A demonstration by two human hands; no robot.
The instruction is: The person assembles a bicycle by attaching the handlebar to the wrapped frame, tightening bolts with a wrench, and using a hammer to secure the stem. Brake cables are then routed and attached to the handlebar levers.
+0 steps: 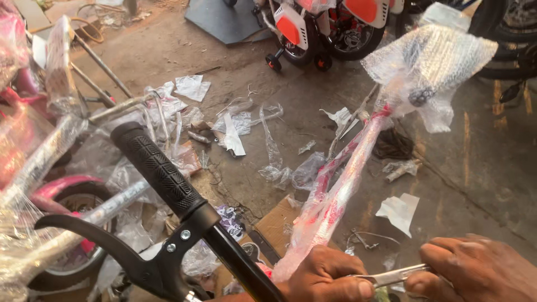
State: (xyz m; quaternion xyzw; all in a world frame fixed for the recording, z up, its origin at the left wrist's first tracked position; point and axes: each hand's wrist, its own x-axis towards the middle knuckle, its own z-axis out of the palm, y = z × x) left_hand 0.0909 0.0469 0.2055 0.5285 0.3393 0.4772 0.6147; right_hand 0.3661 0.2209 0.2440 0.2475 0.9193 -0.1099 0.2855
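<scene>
My left hand [330, 277] is curled around the lower end of a red and white bicycle part [341, 187] wrapped in clear plastic. The part slants up to the right and ends in a bubble-wrap bundle [430, 67]. My right hand [475, 268] grips a slim metal tool [391, 275], whose tip reaches the fingers of my left hand. Just left of my hands, a handlebar with a black ribbed grip [156, 168] and a black brake lever [95, 237] crosses the foreground.
A pink bicycle wheel and frame in plastic wrap [67, 196] fill the left side. Torn plastic and paper scraps [240, 131] litter the concrete floor. A cardboard sheet [277, 221] lies under the work. Small red and white bicycles [313, 28] stand at the back.
</scene>
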